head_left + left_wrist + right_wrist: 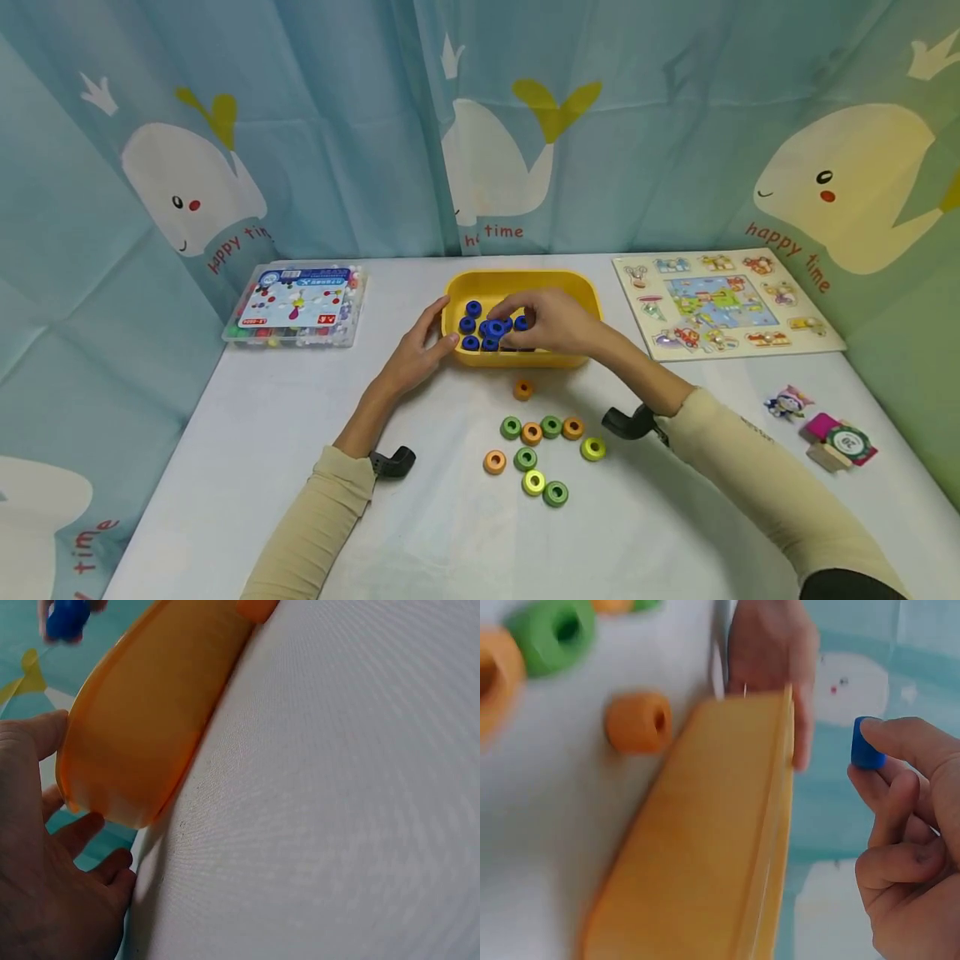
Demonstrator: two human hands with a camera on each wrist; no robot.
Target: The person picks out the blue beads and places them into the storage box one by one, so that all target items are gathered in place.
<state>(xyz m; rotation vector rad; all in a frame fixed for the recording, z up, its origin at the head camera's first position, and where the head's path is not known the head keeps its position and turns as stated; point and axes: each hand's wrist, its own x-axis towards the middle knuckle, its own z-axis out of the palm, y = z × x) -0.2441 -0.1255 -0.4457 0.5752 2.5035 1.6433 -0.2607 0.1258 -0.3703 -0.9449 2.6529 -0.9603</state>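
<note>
My right hand (551, 321) pinches a blue bead (865, 746) between thumb and finger, above the yellow tray (525, 360). Several more blue beads (468, 325) lie inside the tray, mostly toward its left side; the right hand hides some of them. At the tray's left end, my left hand (414, 357) holds the corner, its thumb (51, 733) at the rim and fingertips touching the end wall. In front of the tray, an orange bead (523, 389) stands apart from a loose group of green beads (526, 458), orange ones and yellow ones.
A clear case of colourful pieces (294, 304) sits at the back left. On the back right lies a wooden puzzle board (723, 304). A small figure (789, 402) and a little stack of blocks (838, 442) are near the right edge. A whale-print curtain (337, 125) hangs behind.
</note>
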